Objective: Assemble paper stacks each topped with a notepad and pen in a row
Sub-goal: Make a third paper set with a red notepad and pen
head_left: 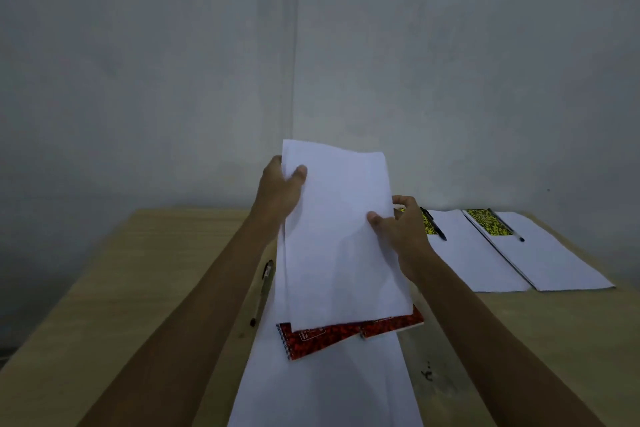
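Right now a sheaf of white paper (343,236) is up off the bench, held tilted in the air above its middle by both hands. The left hand (278,192) grips the sheaf's left edge near the top, thumb pressed on the front face, fingers hidden behind. The right hand (403,229) pinches the right edge lower down, thumb on the front and fingers curled round the back.

Under the sheaf's bottom edge, two red patterned notepads (346,334) lie side by side, partly covered, on a long white paper stack (325,388) that runs to the bench's near edge. Just left of that stack a pen (263,291) lies on the bare wooden bench (138,270).

Over toward the bench's far right corner, two finished sets sit side by side: one white stack (474,260) with a yellow-and-black notepad (427,224) and a dark pen (434,224) on top, partly hidden by the right hand, and just beside it a second white stack (554,260) bearing its own yellow-and-black notepad (488,222) and pen (507,224). Behind the bench stands a plain grey wall (173,62).
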